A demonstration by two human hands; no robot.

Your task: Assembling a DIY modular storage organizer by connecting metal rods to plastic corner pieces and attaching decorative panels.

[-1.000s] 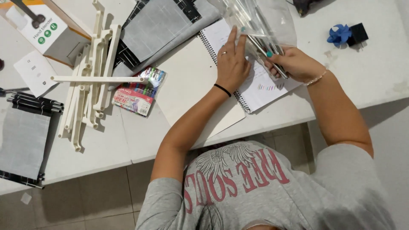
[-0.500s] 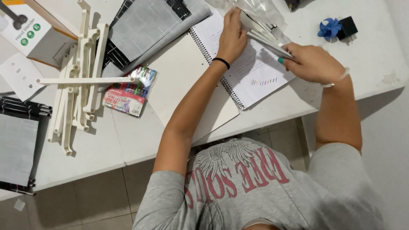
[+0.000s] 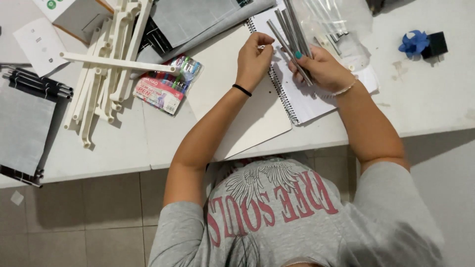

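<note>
A bundle of grey rods (image 3: pixel 292 37) is gripped by the right hand (image 3: pixel 321 69), one pinched by the left hand (image 3: pixel 255 59); loosely fanned, some could be dropped onto the notebook (image 3: pixel 302 99).

A colourful flat pen packet (image 3: pixel 167 85) lies left of the left grip (image 3: pixel 254 58); a clear plastic bag (image 3: pixel 330 22) lies above the right grip (image 3: pixel 321 69).

Grey metal rods (image 3: pixel 292 37), white table (image 3: pixel 435 99)

Grey short-sleeved tee, red lettering; black wristband, thin bracelet, teal nails.
</note>
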